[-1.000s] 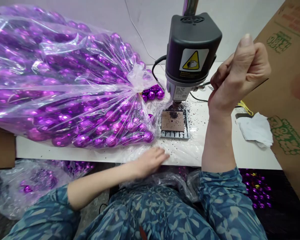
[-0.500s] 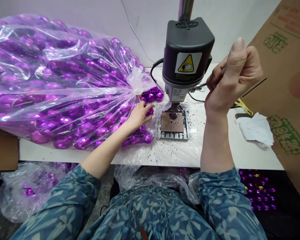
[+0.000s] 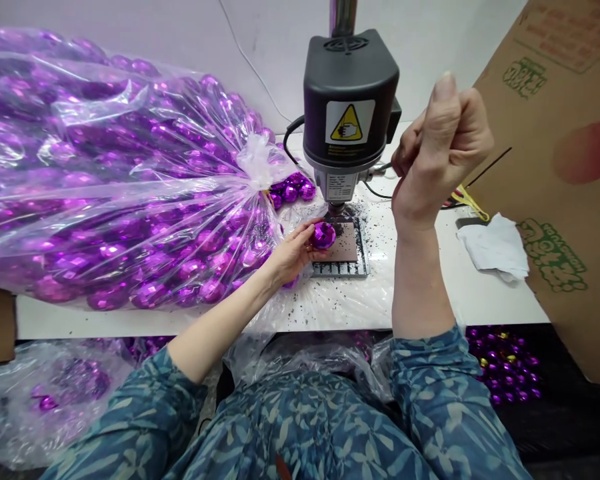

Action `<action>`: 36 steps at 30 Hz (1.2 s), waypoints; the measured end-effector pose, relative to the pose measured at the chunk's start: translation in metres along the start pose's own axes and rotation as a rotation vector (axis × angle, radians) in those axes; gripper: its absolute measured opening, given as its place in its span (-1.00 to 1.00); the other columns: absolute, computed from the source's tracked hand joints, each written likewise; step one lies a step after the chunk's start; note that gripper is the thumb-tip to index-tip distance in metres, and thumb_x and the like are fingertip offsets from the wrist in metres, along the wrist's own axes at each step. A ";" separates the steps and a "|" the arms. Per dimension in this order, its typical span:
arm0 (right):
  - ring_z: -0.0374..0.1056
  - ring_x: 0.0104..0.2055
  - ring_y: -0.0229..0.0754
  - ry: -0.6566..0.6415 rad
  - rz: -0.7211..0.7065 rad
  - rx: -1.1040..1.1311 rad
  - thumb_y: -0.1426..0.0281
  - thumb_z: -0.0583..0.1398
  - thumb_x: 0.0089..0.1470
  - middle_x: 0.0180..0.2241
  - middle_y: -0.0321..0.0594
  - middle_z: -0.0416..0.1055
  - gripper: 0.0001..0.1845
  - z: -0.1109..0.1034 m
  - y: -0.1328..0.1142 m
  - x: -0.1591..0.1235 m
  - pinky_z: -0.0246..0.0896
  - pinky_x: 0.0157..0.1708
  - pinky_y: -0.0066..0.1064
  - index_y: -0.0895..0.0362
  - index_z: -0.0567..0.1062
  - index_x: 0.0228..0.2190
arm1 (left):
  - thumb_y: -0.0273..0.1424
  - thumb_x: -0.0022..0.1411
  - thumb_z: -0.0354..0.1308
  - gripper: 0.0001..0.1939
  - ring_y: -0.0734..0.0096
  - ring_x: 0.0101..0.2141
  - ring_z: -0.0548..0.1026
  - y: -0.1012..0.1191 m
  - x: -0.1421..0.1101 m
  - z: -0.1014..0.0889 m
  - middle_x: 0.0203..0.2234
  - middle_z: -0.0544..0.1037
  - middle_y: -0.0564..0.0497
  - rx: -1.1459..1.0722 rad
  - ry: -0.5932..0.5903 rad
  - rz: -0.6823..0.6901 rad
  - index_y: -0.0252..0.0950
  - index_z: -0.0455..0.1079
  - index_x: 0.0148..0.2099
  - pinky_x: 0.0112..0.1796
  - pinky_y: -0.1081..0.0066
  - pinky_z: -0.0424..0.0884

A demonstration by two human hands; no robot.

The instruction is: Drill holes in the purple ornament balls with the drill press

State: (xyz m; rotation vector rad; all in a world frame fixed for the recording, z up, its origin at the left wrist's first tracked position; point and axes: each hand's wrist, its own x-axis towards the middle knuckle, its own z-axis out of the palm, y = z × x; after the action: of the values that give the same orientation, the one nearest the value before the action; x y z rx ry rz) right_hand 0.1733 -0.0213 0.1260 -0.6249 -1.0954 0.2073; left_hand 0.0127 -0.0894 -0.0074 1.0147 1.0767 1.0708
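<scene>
A shiny purple faceted ball [image 3: 325, 235] is pinched in the fingertips of my left hand [image 3: 296, 253]. It is over the left part of the small brown board [image 3: 347, 245], which lies on the slotted metal base [image 3: 341, 269] of a drill press. The black drill press head [image 3: 351, 100], with a yellow hand-warning sticker, stands directly above and behind the ball. My right hand [image 3: 443, 150], raised to the right of the head, is closed around the drill press lever [image 3: 383, 169]; most of that lever is hidden in my fist.
A large clear bag [image 3: 130, 180] full of purple balls fills the table's left side. Loose balls [image 3: 293, 189] lie behind its knot. At right are a white cloth [image 3: 494, 247], yellow-handled tool [image 3: 473, 202] and cardboard box [image 3: 545, 147]. Dark shavings litter the white table [image 3: 420, 313].
My left hand has moved right from the bag's edge to the board, now with a purple ball in its fingers. My right hand stays on the lever. The view has shifted slightly.
</scene>
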 end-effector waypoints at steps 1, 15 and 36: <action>-0.14 -0.70 -0.40 -0.003 0.001 0.002 -0.31 -0.02 0.06 -0.72 -0.48 -0.09 -0.33 -0.001 0.000 -0.001 -0.04 -0.65 -0.37 0.00 -0.03 -0.57 | -0.25 0.41 0.18 -0.63 0.26 -0.19 0.64 -0.003 0.003 -0.001 -0.05 0.64 -0.12 0.022 0.014 0.011 -0.15 0.39 0.21 -0.16 0.16 0.63; -0.16 -0.75 -0.44 -0.021 -0.055 0.229 -0.11 0.18 0.09 -0.73 -0.53 -0.06 -0.40 -0.002 0.000 -0.001 -0.08 -0.72 -0.39 0.02 0.04 -0.59 | -0.42 0.10 0.44 -0.53 0.30 -0.17 0.52 -0.022 0.037 -0.003 -0.06 0.53 -0.13 0.638 0.148 0.318 -0.29 0.47 0.07 -0.06 0.21 0.49; -0.17 -0.75 -0.43 0.003 -0.067 0.201 -0.13 0.17 0.11 -0.73 -0.52 -0.06 -0.38 -0.002 0.000 -0.003 -0.06 -0.69 -0.38 0.02 0.04 -0.60 | -0.51 0.08 0.47 -0.50 0.24 -0.02 0.58 -0.039 0.033 0.024 -0.04 0.59 -0.13 0.445 0.192 0.293 -0.27 0.34 0.01 0.05 0.19 0.51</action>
State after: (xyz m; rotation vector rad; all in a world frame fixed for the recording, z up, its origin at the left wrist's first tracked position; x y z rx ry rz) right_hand 0.1731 -0.0235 0.1231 -0.4084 -1.0754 0.2542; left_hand 0.0470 -0.0671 -0.0459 1.4814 1.3900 1.2086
